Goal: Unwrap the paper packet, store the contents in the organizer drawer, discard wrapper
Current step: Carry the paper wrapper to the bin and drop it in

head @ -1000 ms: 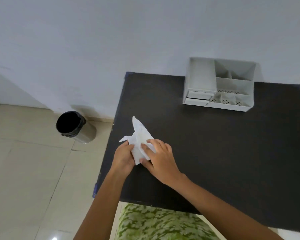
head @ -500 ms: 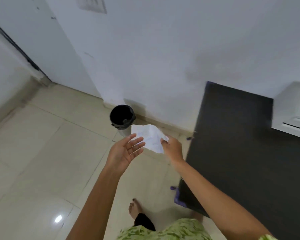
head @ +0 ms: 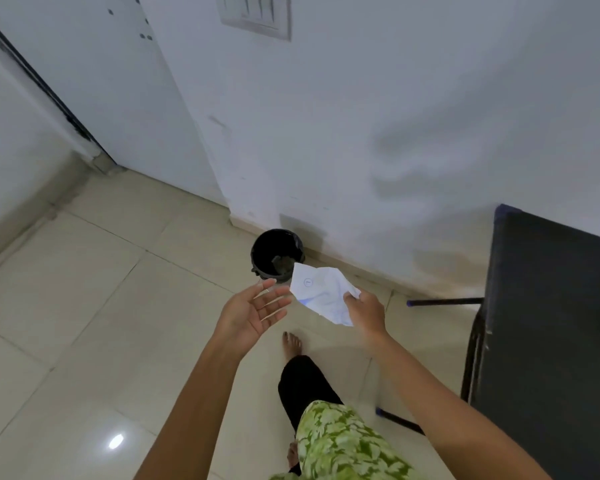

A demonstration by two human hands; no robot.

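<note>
Head view, looking down at a pale tiled floor [head: 84,306] beside a white wall [head: 395,116]. Two bare forearms reach forward from the bottom of the frame. The right hand [head: 366,311] pinches a crumpled white paper wrapper [head: 321,294] between thumb and fingers at its right edge; the paper sticks out to the left and is held in the air over the floor. A small circled mark is printed near the wrapper's upper left corner. The left hand [head: 253,311] is empty, palm turned up, its fingers [head: 274,299] spread loosely apart and pointing toward the paper, the tips just beside the wrapper's left corner but not touching it.

Beyond the hands, a small round black bin [head: 276,249] stands on the floor against the wall. Its mouth is open and something dark lies at the bottom; what it is cannot be told. The wrapper's upper corner overlaps the bin's near rim in the picture, though the paper is held above it.

At the right edge is the corner of a black table [head: 551,323] with dark legs. Below the hands a bare foot [head: 291,342], a black trouser leg and a green patterned garment [head: 340,445] are visible. A switch plate [head: 255,13] sits high on the wall.
</note>
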